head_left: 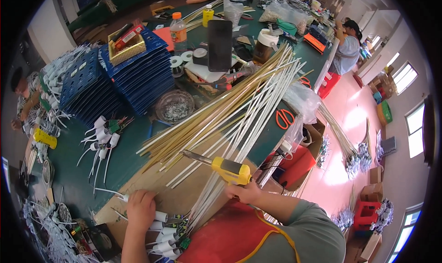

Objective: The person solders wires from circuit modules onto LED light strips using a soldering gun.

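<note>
My right hand (244, 191) is wrapped round the grip of a yellow-and-black soldering gun (231, 171), its long metal nose pointing left over a bundle of thin rods. My left hand (141, 208) rests low on the brown board (182, 191), fingers curled down at a white wired cap (123, 197); its fingertips are partly hidden. Beside that wrist lie several white cylindrical caps (165, 242) with small green circuit boards (184, 242). White and tan rods (221, 113) fan across the table from near my body to the far right.
Stacked blue trays (142, 74) stand at the left, topped by a yellow basket (126, 46). Around them are a metal bowl (175, 106), a black phone (220, 45), a bottle (178, 32) and orange scissors (284, 119). White wired parts (103, 136) lie left. Other people sit farther off.
</note>
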`<state>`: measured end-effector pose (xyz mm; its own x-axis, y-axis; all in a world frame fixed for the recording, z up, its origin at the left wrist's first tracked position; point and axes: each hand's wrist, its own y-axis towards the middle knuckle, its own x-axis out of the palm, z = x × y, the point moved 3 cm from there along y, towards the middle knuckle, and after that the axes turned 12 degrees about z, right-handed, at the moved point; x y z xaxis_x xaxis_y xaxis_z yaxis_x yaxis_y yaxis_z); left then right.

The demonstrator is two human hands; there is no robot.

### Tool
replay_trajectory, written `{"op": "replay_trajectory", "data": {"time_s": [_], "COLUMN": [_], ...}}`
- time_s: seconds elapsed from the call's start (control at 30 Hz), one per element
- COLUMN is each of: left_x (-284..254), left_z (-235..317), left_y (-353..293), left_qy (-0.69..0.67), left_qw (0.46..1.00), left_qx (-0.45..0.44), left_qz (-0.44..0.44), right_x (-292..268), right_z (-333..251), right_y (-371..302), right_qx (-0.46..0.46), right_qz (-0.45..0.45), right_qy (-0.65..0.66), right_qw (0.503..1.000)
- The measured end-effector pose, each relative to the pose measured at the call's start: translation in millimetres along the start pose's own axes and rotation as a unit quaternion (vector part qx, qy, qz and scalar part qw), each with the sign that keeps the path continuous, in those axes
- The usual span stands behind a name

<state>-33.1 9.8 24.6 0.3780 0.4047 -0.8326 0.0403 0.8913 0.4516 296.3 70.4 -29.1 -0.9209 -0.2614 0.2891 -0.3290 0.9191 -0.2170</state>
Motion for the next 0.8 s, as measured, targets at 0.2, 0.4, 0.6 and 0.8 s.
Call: {"op": "replay_trajectory", "data": {"time_s": [0.2,0.4,0.6,0.8], "left_x": [-2.6,12.1,7.1,6.5], "left_z": [0.2,9.2,1.4,5.6], "left_y": [-11.7,1.7,1.5,8.7], "left_qy": [-0.007,0.017,0.025,-0.072], "left_qw": [0.999,0.998,0.995,0.996], "left_qx": [-0.035,-0.001,0.002,-0.042], "left_qz": [-0.011,-0.062,-0.097,-0.036], "right_x": [-9.3,-32.3,-23.1,-7.4], "right_z": [14.3,24.2,15.5,6.7], "right_y": [-0.4,-9.4,1.6,2.9], "right_qx": [0.002,-0.046,-0.047,-0.042], "right_qz": [0.035,0.022,-0.011,-0.002], "right_qy": [-0.068,0.048,0.081,0.086], "right_qw": [0.997,0.998,0.996,0.995]}}
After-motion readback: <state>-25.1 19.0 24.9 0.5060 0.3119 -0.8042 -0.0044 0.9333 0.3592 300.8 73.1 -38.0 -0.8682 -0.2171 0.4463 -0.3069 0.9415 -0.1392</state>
